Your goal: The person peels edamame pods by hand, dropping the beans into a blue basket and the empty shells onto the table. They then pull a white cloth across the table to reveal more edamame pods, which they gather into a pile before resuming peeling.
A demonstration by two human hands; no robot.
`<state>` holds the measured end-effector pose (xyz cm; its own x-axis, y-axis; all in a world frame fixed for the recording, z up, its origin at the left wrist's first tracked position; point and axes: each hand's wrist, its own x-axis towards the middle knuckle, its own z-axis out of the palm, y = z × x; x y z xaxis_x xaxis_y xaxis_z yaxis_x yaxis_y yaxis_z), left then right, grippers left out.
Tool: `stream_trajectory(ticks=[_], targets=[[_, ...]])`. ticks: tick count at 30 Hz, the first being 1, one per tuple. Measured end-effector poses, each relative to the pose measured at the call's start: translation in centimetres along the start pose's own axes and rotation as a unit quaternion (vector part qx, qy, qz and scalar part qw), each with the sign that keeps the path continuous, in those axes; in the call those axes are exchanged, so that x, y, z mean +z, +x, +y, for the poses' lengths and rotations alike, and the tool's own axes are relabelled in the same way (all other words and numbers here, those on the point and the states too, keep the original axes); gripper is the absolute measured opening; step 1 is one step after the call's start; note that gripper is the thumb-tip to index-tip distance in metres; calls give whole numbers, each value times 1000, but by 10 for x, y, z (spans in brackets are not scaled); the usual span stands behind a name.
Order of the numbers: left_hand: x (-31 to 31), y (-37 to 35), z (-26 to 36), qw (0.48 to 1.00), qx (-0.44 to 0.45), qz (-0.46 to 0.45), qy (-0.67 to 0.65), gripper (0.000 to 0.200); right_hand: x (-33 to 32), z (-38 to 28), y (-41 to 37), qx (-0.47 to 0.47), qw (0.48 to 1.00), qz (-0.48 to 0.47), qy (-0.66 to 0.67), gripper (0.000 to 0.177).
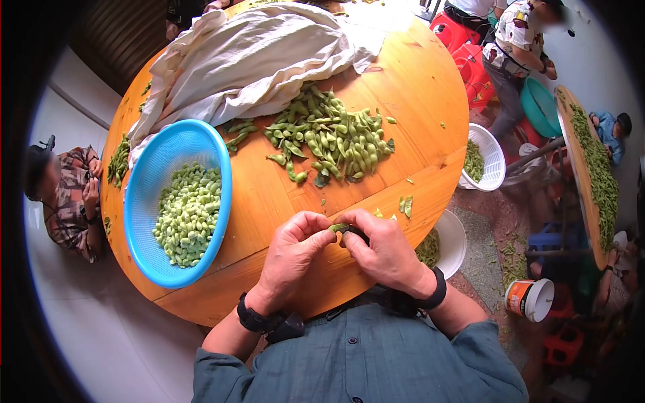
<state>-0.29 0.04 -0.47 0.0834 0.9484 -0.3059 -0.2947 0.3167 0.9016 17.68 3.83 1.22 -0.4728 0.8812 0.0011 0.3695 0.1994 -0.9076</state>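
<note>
Beyond the pod [338, 228]: edamame heap [332, 138], blue basket [168, 144], cloth [248, 60].

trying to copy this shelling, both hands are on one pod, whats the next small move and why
Likely pry the pod open: the left hand and right hand both pinch it at its ends, and the blue basket beside them holds shelled beans only.

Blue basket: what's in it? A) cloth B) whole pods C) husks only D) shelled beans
D: the basket holds loose pale-green beans out of their shells; the whole pods lie heaped on the table beside it.
</note>
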Motion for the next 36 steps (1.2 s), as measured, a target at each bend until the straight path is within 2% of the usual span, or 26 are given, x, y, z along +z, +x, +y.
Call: stream_trajectory(ticks=[4,7,9,10,12,14,15,16,17,18,20,22,24,25,26,27,28,30,34,36], targets=[[-2,-1,-7,999,32,4,25,11,0,-1,0,-13,1000,4,-10,21],[2,-3,-11,992,74,39,95,11,8,6,-1,-48,998,24,-26,19],[3,-6,-16,953,173,54,243,12,14,9,-2,-101,990,78,-66,16],[4,-6,-17,953,173,54,242,12,14,9,-3,-101,990,77,-66,16],[5,-6,-18,912,256,59,315,14,14,8,-3,-127,985,71,-97,14],[4,-6,-15,932,234,50,271,12,12,10,-1,-140,986,66,-66,13],[2,-6,-10,981,140,22,133,11,10,12,0,-152,986,60,-36,11],[-1,-5,-6,999,43,-7,-9,9,7,12,1,-152,986,60,-35,11],[-7,-4,-2,997,7,-49,-52,8,2,12,2,-136,991,20,6,11],[-13,-2,-4,997,7,-49,-52,8,0,12,2,-119,992,-20,48,10],[-21,5,-13,979,-51,-106,-169,9,-1,12,2,-104,992,-27,65,10],[-15,2,-8,982,-62,-85,-160,12,0,13,2,-89,992,-33,81,9],[-8,1,-11,984,-74,-63,-151,15,2,14,2,-2,996,-24,87,10],[-5,0,-19,999,30,-26,-13,19,2,13,2,-1,996,-24,87,10],[-2,0,-23,983,133,11,125,23,2,11,2,4,997,-21,75,10],[1,-1,-22,967,173,36,186,18,3,11,1,10,998,-19,62,11],[0,-2,-19,967,172,36,185,18,4,10,1,11,998,-20,62,11],[-2,-2,-14,921,224,58,314,14,6,10,1,32,995,-29,93,12],[1,-3,-14,907,252,74,329,11,7,2,1,20,995,-8,93,13],[1,-3,-15,930,214,66,290,9,6,2,2,8,996,-13,92,13]])
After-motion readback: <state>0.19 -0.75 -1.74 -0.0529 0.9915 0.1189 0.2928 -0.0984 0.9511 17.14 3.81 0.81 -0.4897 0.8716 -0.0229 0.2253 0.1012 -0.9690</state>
